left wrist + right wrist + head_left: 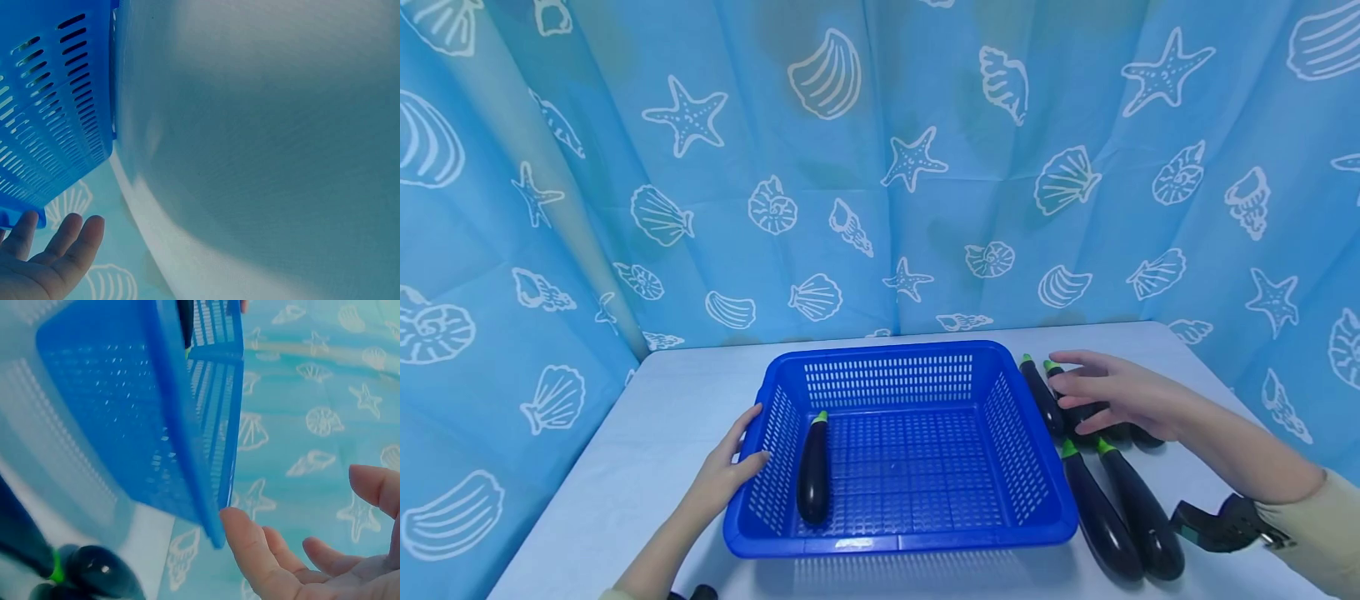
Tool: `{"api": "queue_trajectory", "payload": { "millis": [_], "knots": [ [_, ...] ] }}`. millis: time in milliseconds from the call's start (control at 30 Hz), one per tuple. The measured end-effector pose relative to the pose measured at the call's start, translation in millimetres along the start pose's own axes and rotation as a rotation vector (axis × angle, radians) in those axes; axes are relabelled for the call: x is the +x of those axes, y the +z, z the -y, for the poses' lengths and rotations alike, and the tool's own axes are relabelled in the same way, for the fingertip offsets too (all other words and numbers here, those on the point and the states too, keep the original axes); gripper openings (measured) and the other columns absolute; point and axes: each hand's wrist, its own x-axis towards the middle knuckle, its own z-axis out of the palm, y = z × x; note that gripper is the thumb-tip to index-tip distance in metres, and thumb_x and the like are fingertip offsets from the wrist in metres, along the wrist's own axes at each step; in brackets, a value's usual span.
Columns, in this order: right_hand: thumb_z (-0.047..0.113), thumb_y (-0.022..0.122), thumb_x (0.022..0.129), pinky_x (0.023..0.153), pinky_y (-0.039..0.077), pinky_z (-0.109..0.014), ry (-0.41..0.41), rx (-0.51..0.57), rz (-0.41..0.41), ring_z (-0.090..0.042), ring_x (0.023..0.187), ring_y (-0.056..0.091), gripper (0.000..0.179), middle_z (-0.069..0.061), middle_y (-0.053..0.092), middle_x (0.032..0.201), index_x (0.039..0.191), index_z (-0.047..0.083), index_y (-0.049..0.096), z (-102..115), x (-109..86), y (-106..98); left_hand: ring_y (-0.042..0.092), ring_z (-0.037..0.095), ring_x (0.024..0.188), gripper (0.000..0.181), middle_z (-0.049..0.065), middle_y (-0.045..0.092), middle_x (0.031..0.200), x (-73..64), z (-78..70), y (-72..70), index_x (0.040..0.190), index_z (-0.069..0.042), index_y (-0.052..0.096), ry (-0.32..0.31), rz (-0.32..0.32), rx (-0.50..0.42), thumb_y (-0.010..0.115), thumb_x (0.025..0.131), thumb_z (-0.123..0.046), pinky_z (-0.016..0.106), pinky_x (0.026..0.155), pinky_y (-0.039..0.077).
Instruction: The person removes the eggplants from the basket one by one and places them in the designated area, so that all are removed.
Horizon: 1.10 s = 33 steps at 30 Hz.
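A blue plastic basket [898, 542] with slotted walls stands on the table. One dark eggplant [814, 479] with a green stem end lies inside, along the left wall. My left hand [724, 468] rests at the basket's left rim, thumb at the edge; in the left wrist view its fingers [81, 247] are loosely extended beside the rim. Over the eggplants right of the basket hovers my right hand [1120, 393], fingers spread and nothing held. It partly covers the farther eggplants [1041, 398]. Two nearer eggplants [1101, 521] lie side by side along the basket's right side.
A white cloth covers the table [692, 400]. Blue curtains [880, 208] printed with shells and starfish hang behind and at both sides. A black strap with a small device [1225, 523] sits on the right wrist.
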Motion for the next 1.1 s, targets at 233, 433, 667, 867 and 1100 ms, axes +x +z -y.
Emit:
{"api": "queue_trajectory", "payload": {
  "millis": [233, 433, 667, 867, 1100],
  "knots": [
    [0.039, 0.051, 0.091, 0.085, 0.051, -0.047, -0.064, 0.037, -0.012, -0.045, 0.123, 0.039, 0.076, -0.028, 0.025, 0.144, 0.146, 0.007, 0.011, 28, 8.8, 15, 0.042, 0.049, 0.118, 0.068, 0.024, 0.031, 0.142, -1.6, 1.5, -0.9, 0.145, -0.021, 0.019, -0.002, 0.0, 0.0, 0.053, 0.086, -0.024, 0.051, 0.076, 0.052],
    [0.034, 0.052, 0.091, 0.087, 0.05, -0.046, -0.119, 0.155, 0.021, -0.044, 0.127, 0.034, 0.074, -0.027, 0.022, 0.145, 0.146, 0.005, 0.011, 51, 19.6, 33, 0.043, 0.049, 0.118, 0.068, 0.024, 0.031, 0.142, -1.9, 2.2, -1.2, 0.145, -0.021, 0.019, 0.001, -0.004, 0.0, 0.052, 0.087, -0.023, 0.051, 0.076, 0.052],
    [0.032, 0.052, 0.092, 0.086, 0.05, -0.046, -0.165, 0.196, 0.053, -0.045, 0.126, 0.035, 0.071, -0.027, 0.023, 0.145, 0.145, 0.004, 0.014, 63, 41.1, 57, 0.043, 0.05, 0.117, 0.067, 0.026, 0.031, 0.141, -1.7, -0.1, -1.3, 0.145, -0.02, 0.019, 0.004, 0.004, 0.003, 0.052, 0.086, -0.022, 0.051, 0.076, 0.053],
    [0.03, 0.053, 0.091, 0.086, 0.05, -0.045, -0.12, 0.283, 0.075, -0.043, 0.126, 0.036, 0.068, -0.023, 0.025, 0.145, 0.144, 0.006, 0.018, 70, 63.6, 79, 0.042, 0.049, 0.118, 0.067, 0.025, 0.031, 0.142, -1.1, -1.8, -2.1, 0.145, -0.02, 0.019, 0.002, 0.009, 0.005, 0.051, 0.086, -0.023, 0.051, 0.077, 0.052],
    [0.026, 0.053, 0.091, 0.086, 0.05, -0.046, -0.089, 0.351, 0.06, -0.041, 0.125, 0.039, 0.062, -0.021, 0.03, 0.143, 0.143, 0.008, 0.022, 79, 84.7, 108, 0.041, 0.049, 0.119, 0.068, 0.024, 0.029, 0.143, -0.9, -2.4, -1.7, 0.145, -0.022, 0.018, -0.004, 0.016, -0.002, 0.052, 0.086, -0.023, 0.052, 0.078, 0.052]
  ]
}}
